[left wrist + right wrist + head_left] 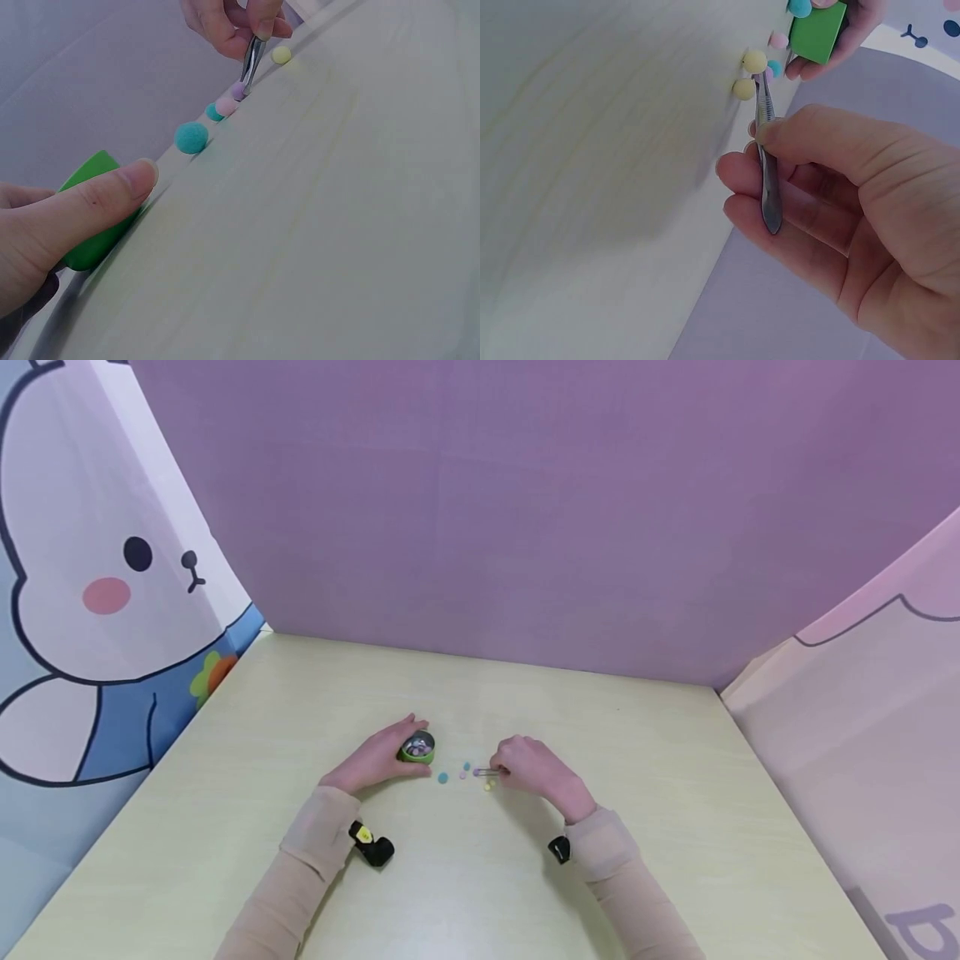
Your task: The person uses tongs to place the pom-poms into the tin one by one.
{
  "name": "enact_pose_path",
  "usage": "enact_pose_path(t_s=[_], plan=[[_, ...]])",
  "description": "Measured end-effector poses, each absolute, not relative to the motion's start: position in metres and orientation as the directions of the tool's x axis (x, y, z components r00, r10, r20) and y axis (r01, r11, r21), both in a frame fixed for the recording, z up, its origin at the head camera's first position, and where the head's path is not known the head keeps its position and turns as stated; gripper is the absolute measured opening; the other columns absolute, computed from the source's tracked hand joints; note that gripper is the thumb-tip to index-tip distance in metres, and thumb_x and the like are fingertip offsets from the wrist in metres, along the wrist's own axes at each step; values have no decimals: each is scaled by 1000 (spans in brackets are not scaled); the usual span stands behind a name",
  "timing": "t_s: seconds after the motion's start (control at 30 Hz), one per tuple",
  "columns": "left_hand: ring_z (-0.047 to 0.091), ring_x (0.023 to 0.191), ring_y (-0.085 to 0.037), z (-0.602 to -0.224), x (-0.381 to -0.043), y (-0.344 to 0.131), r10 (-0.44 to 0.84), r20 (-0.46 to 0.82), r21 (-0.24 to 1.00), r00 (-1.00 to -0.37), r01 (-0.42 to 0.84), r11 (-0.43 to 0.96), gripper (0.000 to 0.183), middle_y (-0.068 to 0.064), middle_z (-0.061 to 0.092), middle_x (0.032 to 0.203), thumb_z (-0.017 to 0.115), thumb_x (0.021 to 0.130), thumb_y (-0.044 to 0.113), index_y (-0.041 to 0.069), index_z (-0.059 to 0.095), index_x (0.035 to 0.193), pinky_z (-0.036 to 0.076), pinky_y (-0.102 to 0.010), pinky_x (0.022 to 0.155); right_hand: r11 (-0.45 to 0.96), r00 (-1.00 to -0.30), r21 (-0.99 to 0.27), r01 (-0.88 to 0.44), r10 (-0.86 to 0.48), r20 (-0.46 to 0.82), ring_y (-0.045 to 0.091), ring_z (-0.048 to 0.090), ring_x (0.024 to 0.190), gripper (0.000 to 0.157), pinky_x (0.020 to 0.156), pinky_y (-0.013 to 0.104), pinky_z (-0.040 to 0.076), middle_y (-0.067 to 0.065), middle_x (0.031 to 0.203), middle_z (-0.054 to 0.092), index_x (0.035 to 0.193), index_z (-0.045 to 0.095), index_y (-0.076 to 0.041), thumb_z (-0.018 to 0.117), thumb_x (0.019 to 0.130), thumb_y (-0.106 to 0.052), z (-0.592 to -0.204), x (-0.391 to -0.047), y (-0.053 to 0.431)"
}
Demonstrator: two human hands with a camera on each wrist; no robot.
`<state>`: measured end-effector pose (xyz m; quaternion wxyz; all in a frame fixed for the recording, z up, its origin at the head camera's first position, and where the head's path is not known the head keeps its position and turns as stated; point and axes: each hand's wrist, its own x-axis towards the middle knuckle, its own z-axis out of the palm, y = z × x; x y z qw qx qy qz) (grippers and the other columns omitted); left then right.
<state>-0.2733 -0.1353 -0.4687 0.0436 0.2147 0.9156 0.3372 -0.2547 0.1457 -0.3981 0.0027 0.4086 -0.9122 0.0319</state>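
Note:
A small green round container (417, 759) with a shiny inside, pale bits visible in it, stands on the table. Around it curve the thumb and fingers of my left hand (377, 758), gripping its side. Metal tweezers (768, 176) are pinched in my right hand (534, 767), their tips at a purple pompom (238, 91) low at the tabletop. Whether the tips grip it, I cannot tell. Between the hands lie a large teal pompom (191, 138), a small teal one (467, 767) and a pink one (225, 106). Two yellow pompoms (743, 89) sit nearest the right hand.
The pale wooden table (465, 893) ends at a purple backdrop (487, 527) behind. A cartoon-printed panel (112, 610) stands along the left, a pink one (862, 718) along the right. Black wrist devices (375, 850) are strapped at both cuffs.

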Motion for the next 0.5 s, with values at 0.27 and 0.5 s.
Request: enact_pose_path(t_s=[0.27,0.5], plan=[[35,145,-44,-471,-275,-136,427,65,629,-902,369,685,91,-25,26,161,78,81,46,8,37,153,35,-59,117,661,-663,-53,-749,-748,40,6,33,61,24,54,14,25,-4,65,50,64,62,-11,66,79,7,-400,-257,146],[35,145,-43,-472,-277,-136,429,71,629,-901,374,682,92,-24,27,161,78,80,47,9,37,153,34,-58,118,657,-660,-56,-751,-748,67,6,34,61,23,54,13,27,-3,64,52,67,66,-10,65,77,10,-398,-259,147]])
